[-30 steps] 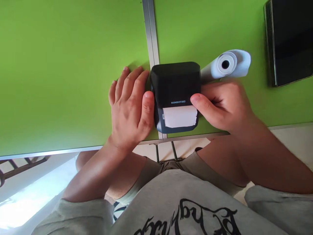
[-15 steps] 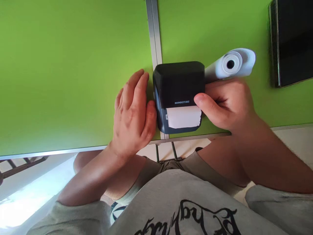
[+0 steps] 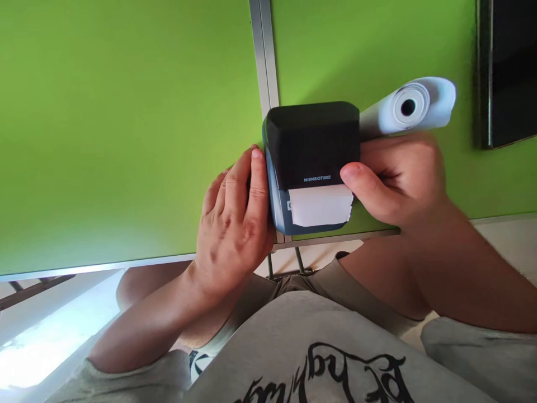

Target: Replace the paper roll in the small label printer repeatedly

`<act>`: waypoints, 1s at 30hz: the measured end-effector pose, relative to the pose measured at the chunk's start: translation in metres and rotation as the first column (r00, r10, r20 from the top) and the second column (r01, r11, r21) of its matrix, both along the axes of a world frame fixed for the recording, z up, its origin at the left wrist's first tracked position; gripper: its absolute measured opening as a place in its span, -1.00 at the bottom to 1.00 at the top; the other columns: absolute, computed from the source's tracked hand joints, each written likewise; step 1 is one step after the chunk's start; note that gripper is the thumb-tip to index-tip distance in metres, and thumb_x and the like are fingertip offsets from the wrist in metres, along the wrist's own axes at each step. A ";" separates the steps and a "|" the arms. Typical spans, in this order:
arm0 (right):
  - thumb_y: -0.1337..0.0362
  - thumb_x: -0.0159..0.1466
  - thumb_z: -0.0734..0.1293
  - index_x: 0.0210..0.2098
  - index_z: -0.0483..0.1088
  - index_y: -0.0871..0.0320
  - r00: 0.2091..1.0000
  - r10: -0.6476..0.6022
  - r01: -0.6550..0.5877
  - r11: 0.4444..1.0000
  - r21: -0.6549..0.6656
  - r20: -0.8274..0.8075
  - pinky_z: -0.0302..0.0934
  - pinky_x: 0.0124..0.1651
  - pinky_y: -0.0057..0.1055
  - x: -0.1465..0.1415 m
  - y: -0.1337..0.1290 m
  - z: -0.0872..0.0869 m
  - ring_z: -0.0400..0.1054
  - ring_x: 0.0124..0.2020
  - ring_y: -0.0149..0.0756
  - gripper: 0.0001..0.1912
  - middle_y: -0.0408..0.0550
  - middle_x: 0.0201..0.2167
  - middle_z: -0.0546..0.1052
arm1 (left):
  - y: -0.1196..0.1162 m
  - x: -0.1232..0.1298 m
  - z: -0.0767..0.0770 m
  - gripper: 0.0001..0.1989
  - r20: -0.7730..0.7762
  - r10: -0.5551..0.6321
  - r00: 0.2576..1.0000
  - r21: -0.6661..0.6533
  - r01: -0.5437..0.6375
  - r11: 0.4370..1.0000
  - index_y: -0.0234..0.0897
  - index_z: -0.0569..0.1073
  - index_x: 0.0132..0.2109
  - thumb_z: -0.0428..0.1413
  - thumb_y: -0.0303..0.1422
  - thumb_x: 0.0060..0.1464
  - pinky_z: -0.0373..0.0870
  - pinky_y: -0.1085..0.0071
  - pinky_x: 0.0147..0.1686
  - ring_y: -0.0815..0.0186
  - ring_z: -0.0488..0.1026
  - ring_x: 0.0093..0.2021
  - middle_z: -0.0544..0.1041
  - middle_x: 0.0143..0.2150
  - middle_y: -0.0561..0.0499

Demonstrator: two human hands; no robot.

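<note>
A black and dark blue NIIMBOT label printer is between my hands at the table's front edge, over the metal seam. A blank white paper strip sticks out of its front slot. My right hand grips the printer's right side, its thumb on the lid's front corner and its other fingers curled and partly hidden. Against the left side rests my left hand, fingers bent and pressed together along the casing; its thumb is out of sight. Just beyond my right hand lies a white paper roll with a loose outer flap.
The green table is split by a silver metal seam. A black flat-topped object is at the far right. My legs and grey shirt are close below the table's front edge.
My left hand has slid nearer to me along the printer's side, and its thumb has gone from sight. The printer, right hand, roll and black object appear slightly further right.
</note>
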State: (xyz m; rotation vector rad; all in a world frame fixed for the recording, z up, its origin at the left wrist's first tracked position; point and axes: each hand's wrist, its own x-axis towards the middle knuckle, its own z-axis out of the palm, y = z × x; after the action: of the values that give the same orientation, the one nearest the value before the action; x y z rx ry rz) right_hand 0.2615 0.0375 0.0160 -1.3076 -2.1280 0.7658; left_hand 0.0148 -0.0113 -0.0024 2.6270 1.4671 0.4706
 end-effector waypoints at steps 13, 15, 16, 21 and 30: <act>0.16 0.44 0.32 -0.66 0.07 0.20 0.995 0.080 -0.080 0.997 -0.009 -0.053 -0.22 -0.47 -0.29 0.005 0.005 -0.001 -0.06 -0.58 -0.53 -0.40 -0.18 -0.69 0.11 | 0.002 -0.006 0.001 0.07 0.024 -0.068 0.997 -0.099 0.070 0.993 -0.69 -0.19 0.56 0.02 0.05 0.26 0.26 -0.03 0.40 -0.26 0.32 0.45 0.27 0.44 -0.59; 0.17 0.44 0.32 -0.66 0.08 0.20 0.994 0.104 -0.104 0.995 -0.004 -0.037 -0.20 -0.48 -0.31 0.006 0.006 0.001 -0.04 -0.59 -0.54 -0.41 -0.17 -0.69 0.14 | 0.001 -0.005 0.000 0.09 0.018 -0.067 0.998 -0.088 0.068 0.994 -0.68 -0.21 0.57 0.01 0.11 0.29 0.27 -0.04 0.38 -0.26 0.33 0.43 0.29 0.43 -0.59; 0.17 0.45 0.32 -0.66 0.08 0.20 0.993 0.111 -0.111 0.994 0.002 -0.031 -0.20 -0.49 -0.31 0.006 0.006 0.001 -0.03 -0.59 -0.54 -0.41 -0.17 -0.69 0.14 | 0.001 -0.005 -0.001 0.09 0.018 -0.067 0.998 -0.085 0.069 0.994 -0.68 -0.20 0.57 0.00 0.13 0.30 0.27 -0.04 0.37 -0.27 0.34 0.43 0.29 0.43 -0.60; 0.18 0.44 0.32 -0.66 0.08 0.20 0.994 0.102 -0.101 0.995 0.019 -0.030 -0.20 -0.50 -0.32 0.005 0.006 0.001 -0.05 -0.59 -0.55 -0.40 -0.18 -0.69 0.12 | 0.003 -0.006 0.001 0.14 0.044 -0.057 0.997 -0.090 0.060 0.994 -0.66 -0.18 0.57 0.00 0.22 0.30 0.32 -0.09 0.34 -0.30 0.37 0.39 0.32 0.40 -0.62; 0.11 0.45 0.30 -0.67 0.10 0.20 0.996 0.084 -0.084 0.996 -0.039 0.005 -0.21 -0.49 -0.30 0.005 0.005 0.000 -0.03 -0.60 -0.53 -0.39 -0.17 -0.70 0.13 | -0.019 0.005 0.006 0.12 0.253 0.035 0.967 -0.152 0.004 0.988 -0.23 -0.39 0.61 0.25 -0.16 0.30 0.40 -0.04 0.43 -0.10 0.15 0.58 0.04 0.61 -0.31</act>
State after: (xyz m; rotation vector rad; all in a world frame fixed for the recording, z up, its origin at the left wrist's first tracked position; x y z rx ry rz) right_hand 0.2663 0.0428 0.0160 -1.2481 -2.1960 0.8415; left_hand 0.0198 -0.0300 0.0038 2.3383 1.3841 0.6441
